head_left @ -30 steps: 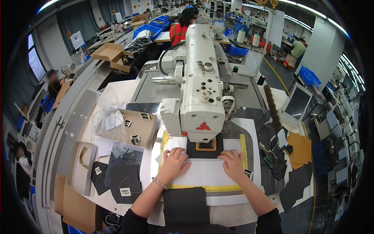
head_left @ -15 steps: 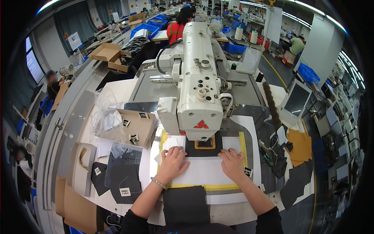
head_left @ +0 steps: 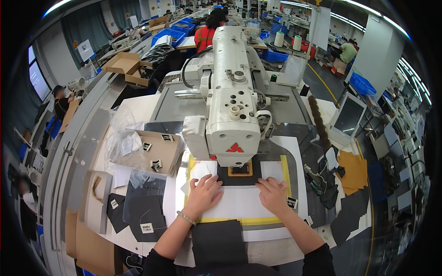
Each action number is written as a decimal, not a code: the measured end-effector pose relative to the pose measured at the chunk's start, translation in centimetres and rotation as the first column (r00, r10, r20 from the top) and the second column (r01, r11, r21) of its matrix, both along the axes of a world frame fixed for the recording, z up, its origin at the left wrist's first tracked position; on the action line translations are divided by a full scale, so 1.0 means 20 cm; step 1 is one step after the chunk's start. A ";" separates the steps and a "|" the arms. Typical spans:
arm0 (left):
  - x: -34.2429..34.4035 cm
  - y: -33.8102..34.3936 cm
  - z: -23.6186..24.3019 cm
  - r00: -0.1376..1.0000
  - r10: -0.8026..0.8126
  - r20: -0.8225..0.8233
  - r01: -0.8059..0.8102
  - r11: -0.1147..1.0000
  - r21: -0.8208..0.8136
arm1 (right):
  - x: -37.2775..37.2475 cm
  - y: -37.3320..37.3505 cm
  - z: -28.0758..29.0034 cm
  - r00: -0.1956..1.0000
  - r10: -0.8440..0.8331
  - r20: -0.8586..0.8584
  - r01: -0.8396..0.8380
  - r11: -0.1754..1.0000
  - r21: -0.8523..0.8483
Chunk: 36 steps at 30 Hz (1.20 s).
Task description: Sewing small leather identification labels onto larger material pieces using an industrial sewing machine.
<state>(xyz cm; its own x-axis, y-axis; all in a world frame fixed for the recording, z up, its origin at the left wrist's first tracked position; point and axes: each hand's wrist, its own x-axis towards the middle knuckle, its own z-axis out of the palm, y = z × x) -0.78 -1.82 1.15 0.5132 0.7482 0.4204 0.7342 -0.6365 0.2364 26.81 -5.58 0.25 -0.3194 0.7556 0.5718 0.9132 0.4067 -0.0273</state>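
"Where's the black cloth (head_left: 239, 181)?"
"Lying flat beneath the machine (head_left: 232, 131)."
"And your grip?"
"My left hand (head_left: 203, 195) and right hand (head_left: 274, 195) rest loosely, fingers unclenched, at its near corners."

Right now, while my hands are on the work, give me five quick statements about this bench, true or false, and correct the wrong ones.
1. The left hand and right hand are near opposite front corners of the black piece. True.
2. The beaded bracelet is on the right wrist. False: the beaded bracelet is on the left wrist.
3. A yellow strip runs along the front of the white sheet. True.
4. The cardboard tray with small black-and-white labels is right of the sewing machine. False: the cardboard tray is on its left.
5. The mustard-coloured pieces lie on the right side of the table. True.
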 end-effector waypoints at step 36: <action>-0.02 -0.01 0.00 0.999 -0.042 -0.023 0.043 0.999 0.019 | 0.22 -0.21 0.27 0.969 -0.201 -0.144 0.132 0.913 -0.387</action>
